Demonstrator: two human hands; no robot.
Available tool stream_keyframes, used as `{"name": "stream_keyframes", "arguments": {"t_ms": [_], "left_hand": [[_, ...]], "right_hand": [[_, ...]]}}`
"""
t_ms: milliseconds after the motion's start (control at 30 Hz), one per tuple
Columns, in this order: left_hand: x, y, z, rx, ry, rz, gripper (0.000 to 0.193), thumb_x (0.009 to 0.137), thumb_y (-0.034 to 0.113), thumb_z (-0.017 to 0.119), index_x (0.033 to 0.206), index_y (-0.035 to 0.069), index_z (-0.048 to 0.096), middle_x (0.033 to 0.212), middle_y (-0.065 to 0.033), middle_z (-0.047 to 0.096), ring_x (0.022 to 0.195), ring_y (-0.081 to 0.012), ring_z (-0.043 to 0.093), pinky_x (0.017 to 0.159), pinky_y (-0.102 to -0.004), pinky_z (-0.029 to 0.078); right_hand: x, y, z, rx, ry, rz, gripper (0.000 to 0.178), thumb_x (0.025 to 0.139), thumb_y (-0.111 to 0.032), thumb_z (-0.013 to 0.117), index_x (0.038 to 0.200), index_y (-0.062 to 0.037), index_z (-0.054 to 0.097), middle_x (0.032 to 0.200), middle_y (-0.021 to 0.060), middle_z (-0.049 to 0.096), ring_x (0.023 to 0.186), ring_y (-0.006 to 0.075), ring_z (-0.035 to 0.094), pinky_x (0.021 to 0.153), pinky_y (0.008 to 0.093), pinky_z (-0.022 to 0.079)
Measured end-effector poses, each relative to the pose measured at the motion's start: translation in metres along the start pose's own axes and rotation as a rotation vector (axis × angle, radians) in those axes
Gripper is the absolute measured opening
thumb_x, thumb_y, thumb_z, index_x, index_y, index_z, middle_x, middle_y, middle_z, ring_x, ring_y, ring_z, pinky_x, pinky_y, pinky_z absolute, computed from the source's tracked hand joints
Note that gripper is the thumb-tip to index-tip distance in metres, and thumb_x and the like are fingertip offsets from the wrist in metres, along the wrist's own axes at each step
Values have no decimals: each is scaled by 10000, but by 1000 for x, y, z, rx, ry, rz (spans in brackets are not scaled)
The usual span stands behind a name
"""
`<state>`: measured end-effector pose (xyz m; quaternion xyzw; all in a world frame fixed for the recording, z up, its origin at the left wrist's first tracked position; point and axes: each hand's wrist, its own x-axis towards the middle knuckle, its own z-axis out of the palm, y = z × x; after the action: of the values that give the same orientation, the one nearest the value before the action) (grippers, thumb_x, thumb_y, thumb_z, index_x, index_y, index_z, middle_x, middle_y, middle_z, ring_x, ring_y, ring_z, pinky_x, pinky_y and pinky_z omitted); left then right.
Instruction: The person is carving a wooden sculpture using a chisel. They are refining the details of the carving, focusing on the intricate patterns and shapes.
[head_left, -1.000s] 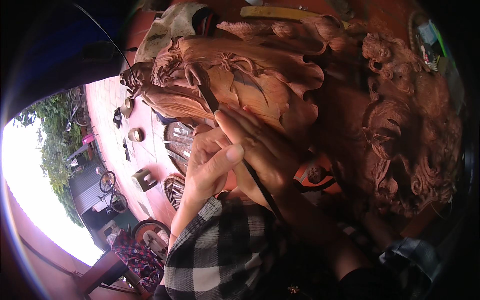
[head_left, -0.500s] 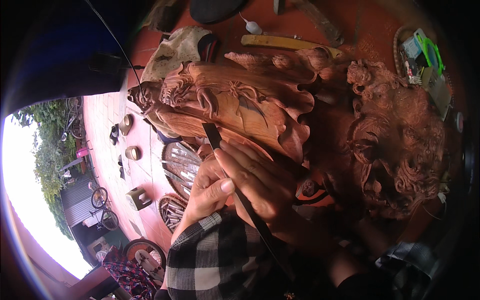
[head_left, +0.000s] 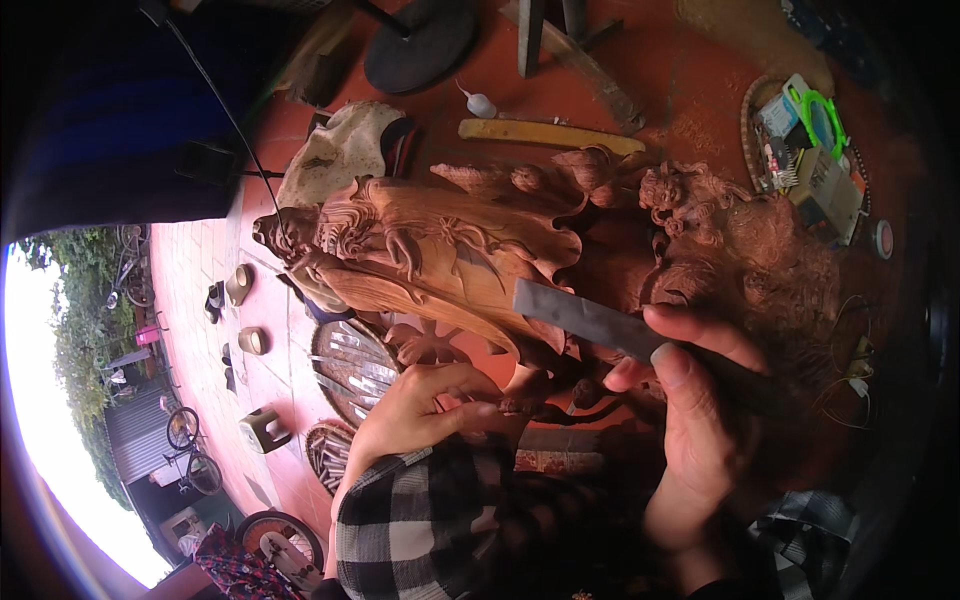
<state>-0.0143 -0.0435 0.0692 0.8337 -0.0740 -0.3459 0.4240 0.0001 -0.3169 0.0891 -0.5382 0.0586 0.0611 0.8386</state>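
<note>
A carved wooden statue (head_left: 450, 255) lies on its side before me, its robe folds smooth and reddish brown. My right hand (head_left: 700, 410) is raised over its lower part and grips a flat chisel (head_left: 580, 315). The chisel's square-ended grey blade points left over the robe; its far end is lost in shadow by my palm. I cannot tell whether the blade touches the wood. Close to the statue's near edge, my left hand (head_left: 425, 410) is closed with curled fingers, and no tool shows in it.
Round trays of metal tools (head_left: 355, 365) stand left of the statue. A darker, rugged carved base (head_left: 745, 260) extends right. Beyond lie a yellow wooden strip (head_left: 550, 134), a white cloth-like bundle (head_left: 335, 155) and a basket with a green-rimmed round item (head_left: 825, 122). A thin rod (head_left: 220, 95) crosses the upper left.
My hands, together around the chisel before, are now apart. The right hand has moved right with the chisel, whose blade now lies flatter across the view. My left hand has let go.
</note>
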Motion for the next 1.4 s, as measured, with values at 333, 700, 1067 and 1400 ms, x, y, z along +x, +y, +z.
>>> {"name": "stream_keyframes", "arguments": {"t_ms": [333,700,1067,1400], "left_hand": [[15,21,-21,176,845,840,466,751,196,791,1187,71,685,1058,-84,621,893,-260,585,748,-374,487],[-127,-152,40,-940,1452,-13,160,885,69,714,1022,-14,726,875,-52,727,742,-67,652,643,-205,506],[-243,-414,104,-196,1396,-1428,352,727,300,850,967,69,736,1018,-156,723,995,-298,687,873,-416,529],[-89,-365,23,-147,1218,-1196,356,785,361,759,998,75,758,1016,-194,720,1024,-347,686,900,-438,538]], "right_hand": [[80,-72,70,-790,-678,64,185,786,66,712,969,44,728,806,68,715,726,73,653,659,183,499],[36,-52,120,-1292,-1188,-140,603,684,-76,818,1254,-28,627,1005,191,708,825,262,702,752,312,543],[10,-80,75,-1439,-1096,28,431,710,-36,775,1125,24,677,944,218,704,825,314,703,737,315,519],[5,-93,69,-1423,-963,72,385,749,-32,760,1121,25,679,932,201,719,803,261,717,731,312,536]]}}
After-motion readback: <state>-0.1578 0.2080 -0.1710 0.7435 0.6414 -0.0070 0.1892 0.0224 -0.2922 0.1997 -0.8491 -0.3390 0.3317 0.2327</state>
